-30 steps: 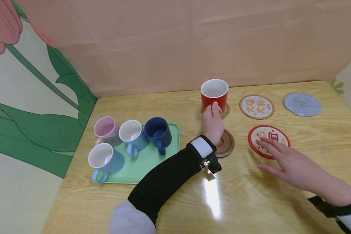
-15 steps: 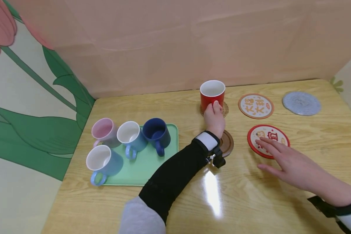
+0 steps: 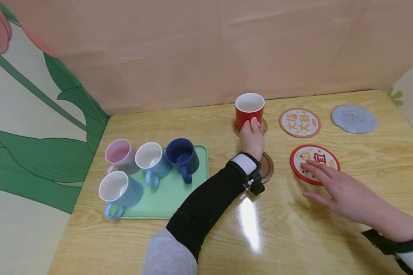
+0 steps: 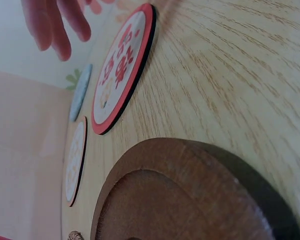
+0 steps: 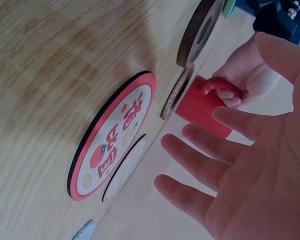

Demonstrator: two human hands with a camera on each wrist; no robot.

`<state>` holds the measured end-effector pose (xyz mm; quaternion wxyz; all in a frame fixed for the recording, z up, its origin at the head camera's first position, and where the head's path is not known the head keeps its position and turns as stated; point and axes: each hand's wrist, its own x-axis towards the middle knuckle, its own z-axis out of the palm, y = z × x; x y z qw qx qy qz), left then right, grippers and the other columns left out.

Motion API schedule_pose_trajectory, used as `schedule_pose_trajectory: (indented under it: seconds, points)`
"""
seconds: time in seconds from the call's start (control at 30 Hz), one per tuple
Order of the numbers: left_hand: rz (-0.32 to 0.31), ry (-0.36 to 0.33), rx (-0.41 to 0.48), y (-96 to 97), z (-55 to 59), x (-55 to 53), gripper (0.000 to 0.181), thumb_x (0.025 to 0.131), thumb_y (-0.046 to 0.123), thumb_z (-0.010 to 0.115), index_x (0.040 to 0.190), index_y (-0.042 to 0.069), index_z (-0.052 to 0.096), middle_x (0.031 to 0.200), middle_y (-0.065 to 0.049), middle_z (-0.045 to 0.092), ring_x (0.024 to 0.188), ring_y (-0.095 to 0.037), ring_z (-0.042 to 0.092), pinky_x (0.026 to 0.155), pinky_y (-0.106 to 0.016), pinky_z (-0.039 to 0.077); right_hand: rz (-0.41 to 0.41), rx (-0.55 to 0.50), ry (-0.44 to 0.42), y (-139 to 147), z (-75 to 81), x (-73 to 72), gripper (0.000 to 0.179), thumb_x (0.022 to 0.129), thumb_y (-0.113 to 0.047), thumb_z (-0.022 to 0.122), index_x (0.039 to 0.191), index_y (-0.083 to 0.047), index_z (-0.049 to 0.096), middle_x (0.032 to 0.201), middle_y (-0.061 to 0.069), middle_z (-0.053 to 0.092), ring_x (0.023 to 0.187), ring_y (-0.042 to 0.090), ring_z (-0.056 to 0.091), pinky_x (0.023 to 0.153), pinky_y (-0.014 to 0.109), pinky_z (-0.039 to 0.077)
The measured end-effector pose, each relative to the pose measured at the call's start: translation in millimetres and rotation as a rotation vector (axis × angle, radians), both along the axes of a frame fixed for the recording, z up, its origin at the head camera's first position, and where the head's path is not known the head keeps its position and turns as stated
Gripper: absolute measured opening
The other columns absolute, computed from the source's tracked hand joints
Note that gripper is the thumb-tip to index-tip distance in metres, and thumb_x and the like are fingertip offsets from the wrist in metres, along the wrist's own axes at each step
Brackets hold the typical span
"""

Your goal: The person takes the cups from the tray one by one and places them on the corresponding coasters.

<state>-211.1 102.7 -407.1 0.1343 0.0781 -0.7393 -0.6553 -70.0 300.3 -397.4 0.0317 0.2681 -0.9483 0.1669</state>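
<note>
My left hand (image 3: pixel 252 139) grips the handle of a red mug (image 3: pixel 243 117) with a white inside. The mug is upright on a woven round coaster (image 3: pixel 264 128) at the back of the table. In the right wrist view, the fingers curl through the mug's handle (image 5: pixel 225 86). Just below that wrist lies a brown wooden coaster (image 3: pixel 268 168), large in the left wrist view. My right hand (image 3: pixel 344 193) hovers with fingers spread and holds nothing. Its fingertips overlap a red-rimmed coaster (image 3: pixel 297 157) with printed characters in the head view.
At the left, a green tray (image 3: pixel 201 164) bears a pink mug (image 3: pixel 129 162), two blue mugs with white insides and a navy mug (image 3: pixel 191 162). An orange-rimmed coaster (image 3: pixel 292 130) and a grey-blue coaster (image 3: pixel 353 119) lie at the back right. A pink-beige cloth hangs behind the table.
The red mug has come down slightly and a little left, so more of the woven coaster shows around its base. My left hand moved with it and keeps its grip. The right hand stays put.
</note>
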Motion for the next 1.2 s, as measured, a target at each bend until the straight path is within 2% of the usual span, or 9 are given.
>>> schedule_pose_trajectory:
  seconds: [0.27,0.47,0.67,0.9,1.07,1.2]
  points:
    - [-0.031,-0.001,-0.007,0.5,-6.1,1.9,0.030,0.102,0.010,0.046,0.076,-0.002,0.057,0.066,0.000,0.048,0.063,-0.016,0.047,0.063,-0.021,0.038,-0.009,-0.012,0.000,0,-0.1,-0.3,0.076,0.076,-0.034,0.082,0.138,-0.006,0.048,0.138,0.016,0.047,0.117,0.041,0.050,0.098,0.054,0.037]
    - [-0.078,-0.005,0.011,-1.7,-10.9,3.8,0.030,0.102,0.009,0.045,0.078,-0.003,0.055,0.067,-0.004,0.050,0.063,-0.015,0.046,0.063,-0.022,0.038,-0.012,-0.020,0.000,0,-0.1,0.1,0.076,0.076,-0.034,0.083,0.138,-0.006,0.049,0.138,0.015,0.048,0.118,0.040,0.050,0.091,0.056,0.039]
    - [-0.117,-0.033,0.000,-5.5,-14.0,3.9,0.032,0.104,0.012,0.041,0.078,-0.002,0.053,0.067,0.002,0.045,0.064,-0.015,0.045,0.064,-0.022,0.037,-0.006,-0.026,-0.001,0,0.2,0.2,0.075,0.076,-0.033,0.083,0.137,-0.005,0.049,0.137,0.016,0.048,0.117,0.041,0.050,0.088,0.057,0.040]
    - [-0.109,-0.018,-0.011,-6.3,-13.6,0.7,0.032,0.104,0.012,0.042,0.075,0.002,0.051,0.066,0.002,0.044,0.061,-0.014,0.043,0.062,-0.022,0.036,-0.019,-0.032,-0.003,0,-0.1,1.5,0.076,0.074,-0.032,0.084,0.138,-0.007,0.050,0.138,0.015,0.048,0.118,0.040,0.050,0.095,0.053,0.039]
    - [-0.103,0.013,-0.029,-4.2,-10.9,3.1,0.031,0.103,0.011,0.043,0.075,0.001,0.052,0.066,0.002,0.045,0.062,-0.016,0.044,0.061,-0.021,0.036,-0.016,-0.036,0.000,0,0.1,1.6,0.076,0.074,-0.030,0.084,0.137,-0.006,0.050,0.138,0.016,0.048,0.119,0.041,0.049,0.100,0.051,0.037]
    - [-0.093,0.019,-0.038,-3.2,-10.6,5.0,0.031,0.103,0.010,0.044,0.074,0.001,0.051,0.065,0.001,0.045,0.062,-0.018,0.045,0.062,-0.022,0.036,-0.016,-0.032,0.000,1,0.1,0.8,0.076,0.074,-0.031,0.084,0.137,-0.005,0.050,0.138,0.016,0.048,0.118,0.042,0.049,0.093,0.055,0.039]
